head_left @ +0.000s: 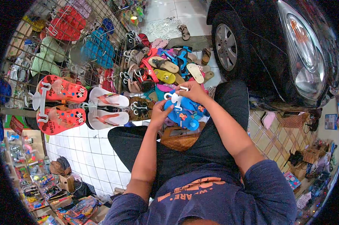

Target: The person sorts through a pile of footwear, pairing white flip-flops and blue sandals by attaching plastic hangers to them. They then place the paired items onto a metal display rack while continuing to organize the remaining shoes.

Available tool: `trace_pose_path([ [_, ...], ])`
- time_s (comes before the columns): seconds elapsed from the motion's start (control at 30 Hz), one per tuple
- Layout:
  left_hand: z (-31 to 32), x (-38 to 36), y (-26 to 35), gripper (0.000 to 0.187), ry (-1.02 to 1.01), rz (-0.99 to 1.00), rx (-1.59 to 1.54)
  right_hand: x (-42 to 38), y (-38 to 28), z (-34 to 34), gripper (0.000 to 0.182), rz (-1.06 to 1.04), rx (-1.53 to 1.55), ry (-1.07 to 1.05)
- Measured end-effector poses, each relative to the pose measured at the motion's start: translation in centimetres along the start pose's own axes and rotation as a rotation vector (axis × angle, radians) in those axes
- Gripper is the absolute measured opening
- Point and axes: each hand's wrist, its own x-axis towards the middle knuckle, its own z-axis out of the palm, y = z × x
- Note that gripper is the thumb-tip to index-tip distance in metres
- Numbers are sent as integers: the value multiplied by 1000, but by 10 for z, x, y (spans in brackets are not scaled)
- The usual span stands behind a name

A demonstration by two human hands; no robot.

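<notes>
In front of my lap is a pair of blue children's sandals with small cartoon figures on them. A white plastic shoe hanger with a curled hook sits at their upper end. My left hand is closed at the left side of the pair, thumb against the near sandal by the hanger. From the right, my right hand pinches a white plastic hook piece above the sandals. Whether that piece joins the hanger is hidden by the fingers.
Beyond my hands lies a heap of mixed sandals. Red sandals and white flip-flops hang at left below a wire grid rack. A black car stands close on the right. A brown wooden stool shows between my legs.
</notes>
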Motion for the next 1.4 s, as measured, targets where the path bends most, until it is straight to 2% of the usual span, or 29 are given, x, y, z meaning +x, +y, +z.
trace_pose_path([
  [0.1,1,1,4,36,65,48,-25,4,2,-3,21,-90,45,-66],
  [0.17,1,1,8,35,98,-18,-179,3,-2,-7,21,-89,22,-90],
  [0.23,2,0,8,35,77,-18,-158,0,-2,-10,22,-85,-2,-111],
  [0.3,1,1,5,35,58,-14,-135,0,0,-13,18,-45,-146,-162],
  [0.43,3,4,0,35,28,20,-126,6,11,-14,17,30,-190,-170],
  [0.5,3,5,3,35,44,35,-176,7,10,-10,17,17,-39,-63],
  [0.6,-1,5,3,39,18,-28,-236,3,2,-6,19,65,-35,23],
  [0.7,-1,5,5,46,2,5,-179,2,1,-1,21,80,-63,95],
  [0.77,1,4,9,51,17,109,-41,5,13,1,21,71,-52,99],
  [0.93,-2,8,7,47,128,123,-147,3,3,4,21,74,104,153],
  [1.0,-2,9,8,45,168,93,-207,3,4,7,28,79,178,203],
  [1.13,-5,8,7,40,166,166,-74,8,15,1,19,100,15,157],
  [1.2,-6,9,4,40,162,183,-33,10,17,-2,16,51,-39,21],
  [1.27,-5,10,-1,39,186,252,-47,9,15,-4,16,40,-46,8],
  [1.4,-1,6,9,40,161,270,-15,1,-4,-4,23,33,-160,-13],
])
